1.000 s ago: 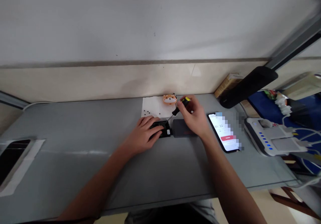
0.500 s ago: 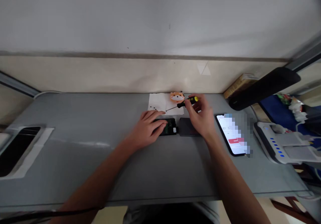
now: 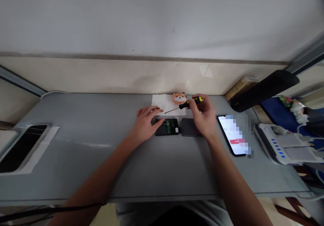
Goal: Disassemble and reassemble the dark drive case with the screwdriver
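Observation:
My right hand [image 3: 204, 118] holds a small screwdriver [image 3: 186, 105] with a black and yellow handle, its thin tip pointing left over a white paper sheet [image 3: 164, 103]. My left hand [image 3: 145, 123] lies on the grey table [image 3: 83, 145], fingers spread, its fingertips near the paper and beside an opened black device [image 3: 167, 126] showing a green circuit board. To the right of the device, partly under my right hand, lies a dark flat cover [image 3: 190, 132].
An orange animal figure [image 3: 179, 98] sits at the paper's far edge. A lit phone [image 3: 233, 135] lies right of my hand. A black lamp head [image 3: 263, 89], a white unit with blue lights [image 3: 278, 145] and a book [image 3: 241, 84] stand at the right. A cut-out with a dark panel [image 3: 22, 148] is at left.
My right hand lifted the screwdriver off the device and swung its tip over the paper. My left hand slid off the device toward the paper, uncovering the circuit board.

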A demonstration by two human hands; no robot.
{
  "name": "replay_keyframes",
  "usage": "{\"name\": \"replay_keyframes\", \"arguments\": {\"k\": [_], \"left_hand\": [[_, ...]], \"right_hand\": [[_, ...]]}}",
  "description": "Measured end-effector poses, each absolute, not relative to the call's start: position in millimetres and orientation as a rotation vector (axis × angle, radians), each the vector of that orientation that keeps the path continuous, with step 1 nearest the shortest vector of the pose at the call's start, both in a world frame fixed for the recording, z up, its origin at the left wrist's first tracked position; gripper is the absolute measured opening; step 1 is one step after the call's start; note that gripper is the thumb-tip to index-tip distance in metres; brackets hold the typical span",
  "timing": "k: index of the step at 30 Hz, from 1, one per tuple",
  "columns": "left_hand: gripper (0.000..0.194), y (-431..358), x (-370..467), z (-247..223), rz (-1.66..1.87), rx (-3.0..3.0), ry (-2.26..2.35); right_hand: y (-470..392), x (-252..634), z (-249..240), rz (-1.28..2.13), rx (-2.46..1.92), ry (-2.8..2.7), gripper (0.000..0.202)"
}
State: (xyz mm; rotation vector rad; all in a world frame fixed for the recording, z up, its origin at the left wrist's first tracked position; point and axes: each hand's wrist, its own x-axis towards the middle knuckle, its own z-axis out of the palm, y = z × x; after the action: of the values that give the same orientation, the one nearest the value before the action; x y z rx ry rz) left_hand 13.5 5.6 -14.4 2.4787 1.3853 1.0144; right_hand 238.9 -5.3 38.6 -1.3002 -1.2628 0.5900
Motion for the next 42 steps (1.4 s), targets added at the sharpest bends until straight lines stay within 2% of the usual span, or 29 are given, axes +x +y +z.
{"name": "replay_keyframes", "arguments": {"k": [16, 28, 42], "left_hand": [[0.022, 11.5, 7.5, -16.3, 1.038, 2.616, 1.291], [0.023, 3.7, 6.7, 10.2, 0.871, 2.964, 1.186], [0.019, 1.2, 7.8, 16.0, 0.891, 3.051, 1.196]], "right_hand": [[-6.7, 236.1, 40.2, 0.702, -1.237, -1.253, 0.033], [-13.4, 234.5, 44.5, 0.697, -1.227, -1.358, 0.021], [-7.5, 228.3, 43.1, 0.728, -1.174, -1.211, 0.029]]}}
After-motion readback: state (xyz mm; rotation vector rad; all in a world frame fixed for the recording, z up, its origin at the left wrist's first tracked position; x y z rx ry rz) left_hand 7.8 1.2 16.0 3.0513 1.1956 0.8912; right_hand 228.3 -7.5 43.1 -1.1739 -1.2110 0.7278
